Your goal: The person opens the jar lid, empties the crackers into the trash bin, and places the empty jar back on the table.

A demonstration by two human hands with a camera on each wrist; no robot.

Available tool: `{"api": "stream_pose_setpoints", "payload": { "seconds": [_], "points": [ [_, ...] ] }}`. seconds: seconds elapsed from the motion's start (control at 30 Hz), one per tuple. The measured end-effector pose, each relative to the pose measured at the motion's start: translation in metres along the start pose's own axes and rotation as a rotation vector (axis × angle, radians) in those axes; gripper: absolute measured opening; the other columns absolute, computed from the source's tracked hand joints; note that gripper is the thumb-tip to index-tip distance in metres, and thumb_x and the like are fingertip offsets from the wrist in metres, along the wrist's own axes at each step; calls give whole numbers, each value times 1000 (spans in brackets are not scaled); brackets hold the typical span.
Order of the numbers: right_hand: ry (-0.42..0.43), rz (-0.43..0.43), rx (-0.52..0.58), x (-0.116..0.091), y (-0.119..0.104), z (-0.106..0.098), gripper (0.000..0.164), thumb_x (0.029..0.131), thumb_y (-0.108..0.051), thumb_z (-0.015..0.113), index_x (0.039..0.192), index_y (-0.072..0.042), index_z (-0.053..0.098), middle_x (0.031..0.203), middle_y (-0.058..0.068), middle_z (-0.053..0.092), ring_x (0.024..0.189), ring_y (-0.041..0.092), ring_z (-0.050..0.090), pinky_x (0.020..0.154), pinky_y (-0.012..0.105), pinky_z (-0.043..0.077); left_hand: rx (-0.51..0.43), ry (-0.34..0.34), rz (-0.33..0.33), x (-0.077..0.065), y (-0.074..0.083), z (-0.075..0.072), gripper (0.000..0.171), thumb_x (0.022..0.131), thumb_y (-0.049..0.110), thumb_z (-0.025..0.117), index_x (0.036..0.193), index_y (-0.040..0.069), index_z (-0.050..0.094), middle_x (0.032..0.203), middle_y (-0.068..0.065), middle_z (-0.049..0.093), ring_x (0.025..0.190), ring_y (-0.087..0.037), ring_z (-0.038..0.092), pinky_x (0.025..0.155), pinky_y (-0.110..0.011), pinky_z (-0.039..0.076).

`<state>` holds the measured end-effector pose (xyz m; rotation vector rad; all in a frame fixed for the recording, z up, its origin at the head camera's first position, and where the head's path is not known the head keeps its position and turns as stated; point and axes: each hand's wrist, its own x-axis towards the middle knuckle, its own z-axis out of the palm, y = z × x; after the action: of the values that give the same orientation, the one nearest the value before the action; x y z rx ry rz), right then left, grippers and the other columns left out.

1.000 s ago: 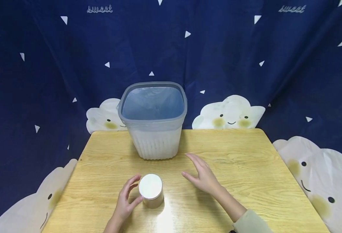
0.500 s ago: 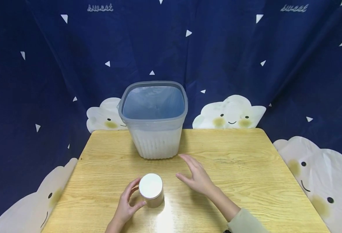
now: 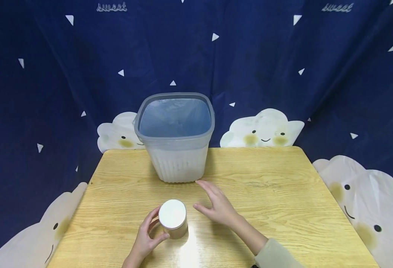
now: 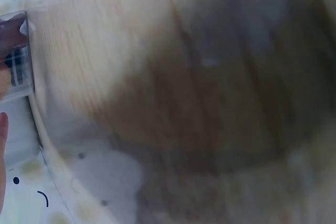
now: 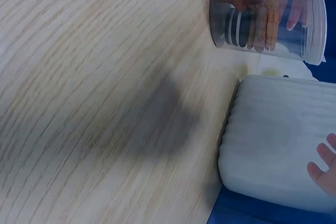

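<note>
A clear cylindrical cookie jar with a white lid stands upright on the table. My left hand holds its left side, thumb at the front and fingers curving behind. Round brown cookies and dark cookies with pale layers show through the jar wall in the right wrist view. Right of the jar, apart from it, my right hand hovers with fingers spread and nothing in it. In the left wrist view the jar is cut off by the left edge.
Behind the jar stands a whitish ribbed bin with a grey rim, lined with a bag. The wooden table ends at a dark blue curtain printed with clouds and white triangles.
My right hand has moved left toward the jar. The fingers and thumb of my left hand have closed in on the jar, which stays in place.
</note>
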<state>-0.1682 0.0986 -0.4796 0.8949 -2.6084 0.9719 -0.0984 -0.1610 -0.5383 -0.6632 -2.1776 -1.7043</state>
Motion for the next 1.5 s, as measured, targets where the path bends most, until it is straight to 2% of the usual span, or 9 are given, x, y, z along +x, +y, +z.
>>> {"api": "stream_pose_setpoints", "payload": {
  "seconds": [0.07, 0.2, 0.4, 0.6, 0.83, 0.97, 1.13, 1.27, 1.5],
  "points": [
    [-4, -17, -1, 0, -1, 3, 67, 84, -48, 58, 139, -16, 36, 139, 3, 42, 126, 25, 40, 101, 52, 35, 4, 1, -5, 0, 0, 1, 81, 59, -13, 75, 129, -13, 36, 127, -26, 45, 119, -4, 42, 92, -26, 46],
    [-14, -39, -2, 1, -4, 8, 68, 84, -48, 59, 140, -18, 35, 139, 3, 42, 126, 26, 39, 100, 53, 34, 19, 13, -42, -5, -13, 3, 86, 56, -12, 78, 131, -10, 36, 127, -24, 47, 118, -4, 43, 91, -27, 46],
    [-45, -47, 21, 3, -9, 14, 70, 84, -47, 60, 141, -19, 32, 140, 3, 41, 127, 27, 38, 101, 54, 33, 12, 22, -72, -11, -31, 6, 91, 54, -9, 81, 134, -2, 37, 130, -10, 48, 115, -5, 45, 91, -28, 47],
    [-79, -67, 24, 3, -14, 22, 72, 84, -52, 57, 141, -15, 33, 140, 4, 41, 127, 28, 38, 100, 55, 34, 10, 18, -51, -11, -33, 7, 93, 55, -2, 84, 135, -1, 36, 132, -9, 46, 115, -6, 45, 90, -31, 48],
    [-139, -53, 15, 0, -20, 28, 76, 81, -57, 57, 141, -18, 33, 140, 4, 41, 127, 26, 38, 100, 55, 33, -5, 19, -95, -12, -35, 10, 91, 56, 2, 84, 135, 1, 38, 131, -1, 47, 112, -4, 46, 91, -31, 48],
    [-161, -49, 34, 0, -23, 31, 77, 80, -55, 60, 140, -15, 35, 140, 5, 41, 127, 26, 38, 101, 55, 32, 3, 24, -124, -11, -36, 12, 90, 57, 3, 84, 134, 2, 38, 130, -1, 48, 110, -5, 46, 90, -32, 48],
    [-167, -56, 43, -1, -26, 35, 78, 78, -57, 60, 140, -18, 34, 140, 3, 41, 127, 25, 39, 101, 55, 32, 4, 30, -166, -8, -29, 13, 90, 56, 2, 84, 134, -1, 39, 129, 0, 47, 110, -2, 46, 91, -30, 46],
    [-171, -65, 37, -2, -26, 39, 78, 78, -60, 59, 140, -19, 35, 139, 3, 42, 127, 24, 38, 100, 54, 34, -5, 37, -140, -5, -22, 13, 90, 55, -1, 84, 132, -7, 38, 128, -4, 48, 108, -2, 47, 91, -30, 47],
    [-189, -65, 46, -4, -26, 43, 79, 77, -61, 59, 139, -18, 35, 141, 3, 39, 128, 22, 37, 100, 52, 35, -18, 35, -183, -8, -37, 14, 89, 56, 3, 84, 134, 2, 40, 128, 1, 48, 108, -3, 47, 92, -27, 45]
  ]
}}
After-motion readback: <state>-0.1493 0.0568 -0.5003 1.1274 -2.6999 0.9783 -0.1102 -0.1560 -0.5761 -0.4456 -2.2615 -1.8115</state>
